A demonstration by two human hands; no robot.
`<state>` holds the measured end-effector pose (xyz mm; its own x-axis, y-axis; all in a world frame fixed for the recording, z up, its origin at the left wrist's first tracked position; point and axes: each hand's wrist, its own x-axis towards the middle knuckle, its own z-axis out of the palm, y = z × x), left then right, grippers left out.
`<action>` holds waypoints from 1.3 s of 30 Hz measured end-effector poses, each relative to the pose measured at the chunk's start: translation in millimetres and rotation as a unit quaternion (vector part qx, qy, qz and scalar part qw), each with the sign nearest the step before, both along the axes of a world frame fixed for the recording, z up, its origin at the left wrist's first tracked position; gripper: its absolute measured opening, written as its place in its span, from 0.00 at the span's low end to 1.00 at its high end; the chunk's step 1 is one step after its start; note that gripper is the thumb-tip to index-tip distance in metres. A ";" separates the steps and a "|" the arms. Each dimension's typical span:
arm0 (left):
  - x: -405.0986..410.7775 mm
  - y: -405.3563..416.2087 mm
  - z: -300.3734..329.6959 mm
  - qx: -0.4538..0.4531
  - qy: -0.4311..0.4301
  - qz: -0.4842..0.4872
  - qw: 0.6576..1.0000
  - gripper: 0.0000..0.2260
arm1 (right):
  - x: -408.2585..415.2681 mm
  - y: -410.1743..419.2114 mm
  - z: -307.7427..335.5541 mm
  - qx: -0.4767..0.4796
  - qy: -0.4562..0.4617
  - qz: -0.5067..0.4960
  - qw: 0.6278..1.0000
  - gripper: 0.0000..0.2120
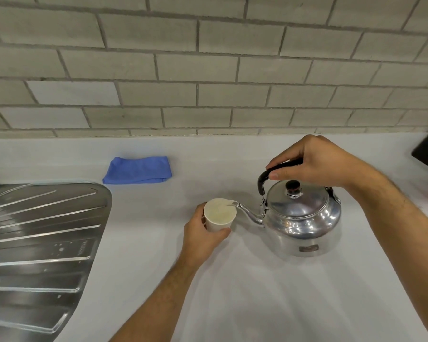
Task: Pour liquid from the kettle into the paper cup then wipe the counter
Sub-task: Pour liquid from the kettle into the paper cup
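Left hand (203,236) gripping cup (219,214), kettle (300,218) (right-held)

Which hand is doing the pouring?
The right hand, gripping the kettle by its black handle; the left hand only steadies the paper cup.

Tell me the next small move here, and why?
Probably tip the kettle back upright to end the pour. Its spout sits over the paper cup rim, liquid already shows high inside, the right hand grips the handle, and the left hand steadies the cup. The blue cloth waits unused.
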<state>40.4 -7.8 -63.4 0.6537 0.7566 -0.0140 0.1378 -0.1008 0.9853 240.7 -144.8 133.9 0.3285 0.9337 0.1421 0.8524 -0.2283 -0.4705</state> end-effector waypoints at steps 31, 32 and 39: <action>-0.3 2.0 -2.9 -0.002 0.005 -0.006 1.000 0.32 | -4.7 -0.6 12.0 -0.054 -0.025 -0.010 0.998 0.08; -0.4 2.0 -2.7 -0.002 0.006 -0.005 1.000 0.32 | -5.0 -0.3 12.2 -0.056 -0.028 -0.009 0.998 0.08; -0.1 2.2 -1.7 0.004 0.011 -0.002 1.000 0.30 | -7.7 1.1 13.2 -0.061 -0.031 -0.011 0.998 0.08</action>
<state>40.3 -5.5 -65.1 0.6558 0.7546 -0.0225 0.1591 -0.1090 0.9812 233.0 -143.7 147.0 0.3424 0.9383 0.0489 0.8730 -0.2985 -0.3856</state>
